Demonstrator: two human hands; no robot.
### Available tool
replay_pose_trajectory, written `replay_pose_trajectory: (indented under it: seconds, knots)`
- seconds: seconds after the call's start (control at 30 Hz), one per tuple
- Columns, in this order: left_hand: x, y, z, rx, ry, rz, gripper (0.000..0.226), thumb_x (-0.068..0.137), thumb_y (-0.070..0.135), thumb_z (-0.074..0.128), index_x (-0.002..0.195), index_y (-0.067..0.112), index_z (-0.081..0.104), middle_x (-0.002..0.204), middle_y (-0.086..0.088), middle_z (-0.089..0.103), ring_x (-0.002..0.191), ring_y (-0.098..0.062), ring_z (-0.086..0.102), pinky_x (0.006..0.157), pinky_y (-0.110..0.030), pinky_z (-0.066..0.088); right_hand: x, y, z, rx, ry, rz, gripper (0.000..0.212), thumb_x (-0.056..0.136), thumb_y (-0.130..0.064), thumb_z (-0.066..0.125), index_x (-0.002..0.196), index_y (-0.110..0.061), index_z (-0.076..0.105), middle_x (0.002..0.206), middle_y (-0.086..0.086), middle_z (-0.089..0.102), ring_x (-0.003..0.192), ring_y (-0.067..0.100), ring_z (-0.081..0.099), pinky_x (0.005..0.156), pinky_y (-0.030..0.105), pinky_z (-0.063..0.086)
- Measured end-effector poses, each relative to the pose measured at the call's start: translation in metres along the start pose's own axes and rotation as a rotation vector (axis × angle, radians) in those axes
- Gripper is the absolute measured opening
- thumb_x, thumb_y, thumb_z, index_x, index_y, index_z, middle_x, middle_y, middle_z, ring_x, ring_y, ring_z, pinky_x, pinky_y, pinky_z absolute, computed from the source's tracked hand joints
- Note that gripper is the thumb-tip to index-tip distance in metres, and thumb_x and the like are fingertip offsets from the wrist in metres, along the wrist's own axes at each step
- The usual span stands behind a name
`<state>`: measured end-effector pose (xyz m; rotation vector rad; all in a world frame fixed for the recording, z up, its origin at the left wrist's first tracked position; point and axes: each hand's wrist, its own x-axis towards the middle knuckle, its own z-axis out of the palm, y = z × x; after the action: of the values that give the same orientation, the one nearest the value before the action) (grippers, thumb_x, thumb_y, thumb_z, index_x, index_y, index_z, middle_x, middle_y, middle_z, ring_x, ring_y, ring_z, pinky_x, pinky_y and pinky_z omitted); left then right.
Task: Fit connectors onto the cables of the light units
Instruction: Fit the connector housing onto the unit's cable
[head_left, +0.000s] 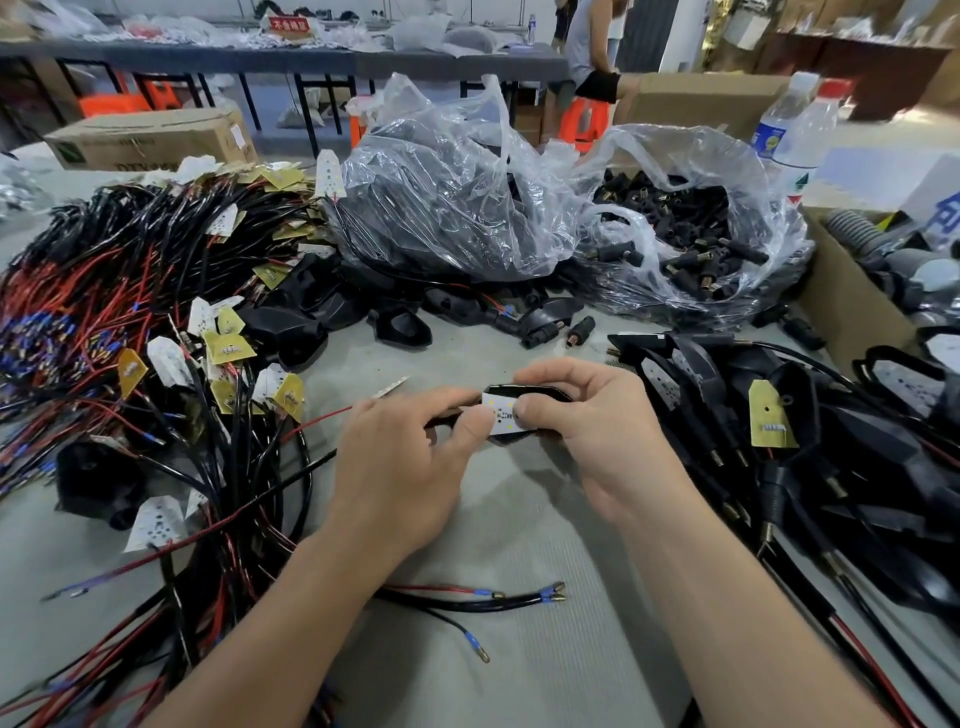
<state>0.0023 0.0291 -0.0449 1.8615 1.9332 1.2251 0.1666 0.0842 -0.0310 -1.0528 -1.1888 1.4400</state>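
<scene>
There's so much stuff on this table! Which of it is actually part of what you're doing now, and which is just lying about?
Part of the job: light unit, held by the left hand and right hand; bag of black connectors; pile of wired LED boards; cable ends with blue terminals.

Just lying about: water bottle; cardboard box; grey hose; orange stool.

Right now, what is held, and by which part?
One light unit: left hand pinches its left end, right hand grips its right end, both thumbs on its LED board.
</scene>
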Motion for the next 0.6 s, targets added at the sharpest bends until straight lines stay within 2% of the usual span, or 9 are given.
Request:
replay_pose_trajectory:
  seconds: [0.13,0.2,0.33,0.4,0.47,0.53,0.6]
  knots:
    - [0.003,-0.002,0.001,-0.192,-0.103,-0.158,0.015,0.088,0.04,0.067,0.099,0.041,0.079,0.079,0.025,0.074,0.076,0.006,0.065,0.066,-0.016,0.044,0.0,0.002,0.003,-0.118,-0.015,-0.035,0.027,0.075,0.007,0.077,0.084,-0.018,0.081,0.069,0.006,0.072,0.063,0.017,0.057,0.058,0.026,0.047]
    - [0.005,-0.005,0.001,-0.319,-0.16,-0.233,0.01,0.082,0.034,0.076,0.09,0.04,0.08,0.075,0.018,0.076,0.06,0.007,0.06,0.056,-0.011,0.039,-0.001,0.002,0.004,-0.12,-0.04,-0.049,0.023,0.076,0.002,0.077,0.085,-0.019,0.081,0.068,0.005,0.07,0.062,0.014,0.056,0.057,0.024,0.047]
    - [0.007,-0.009,0.0,-0.395,-0.177,-0.311,0.013,0.07,0.04,0.088,0.077,0.038,0.077,0.068,0.008,0.075,0.054,-0.003,0.059,0.052,-0.017,0.042,-0.004,0.001,0.009,-0.165,-0.07,-0.087,0.012,0.086,-0.01,0.075,0.086,-0.021,0.081,0.069,0.012,0.068,0.062,0.015,0.057,0.055,0.025,0.048]
    - [0.007,-0.009,0.001,-0.396,-0.155,-0.327,0.029,0.061,0.05,0.088,0.07,0.027,0.073,0.064,0.003,0.074,0.053,-0.009,0.062,0.051,-0.023,0.045,-0.005,0.004,0.013,-0.247,-0.062,-0.111,0.01,0.089,-0.019,0.073,0.087,-0.026,0.08,0.073,0.014,0.069,0.058,0.017,0.056,0.052,0.028,0.047]
    - [0.005,-0.007,0.002,-0.384,-0.173,-0.322,0.044,0.055,0.061,0.083,0.068,0.02,0.07,0.062,-0.001,0.073,0.052,-0.014,0.061,0.053,-0.033,0.045,-0.006,0.006,0.015,-0.299,-0.042,-0.124,0.008,0.087,-0.027,0.071,0.088,-0.03,0.079,0.069,0.009,0.069,0.054,0.016,0.055,0.05,0.029,0.047]
    - [0.004,-0.006,0.003,-0.391,-0.178,-0.301,0.045,0.058,0.064,0.078,0.07,0.021,0.071,0.063,-0.001,0.073,0.053,-0.013,0.059,0.055,-0.034,0.045,-0.005,0.005,0.014,-0.311,-0.033,-0.149,0.008,0.085,-0.029,0.071,0.085,-0.029,0.078,0.065,0.005,0.069,0.05,0.017,0.056,0.047,0.032,0.048]
    - [0.004,-0.004,0.001,-0.418,-0.193,-0.264,0.038,0.069,0.065,0.071,0.076,0.028,0.075,0.066,0.0,0.074,0.058,-0.011,0.061,0.062,-0.036,0.046,-0.004,0.004,0.01,-0.294,-0.014,-0.192,0.007,0.085,-0.026,0.072,0.082,-0.026,0.078,0.063,0.008,0.069,0.047,0.02,0.057,0.047,0.037,0.05]
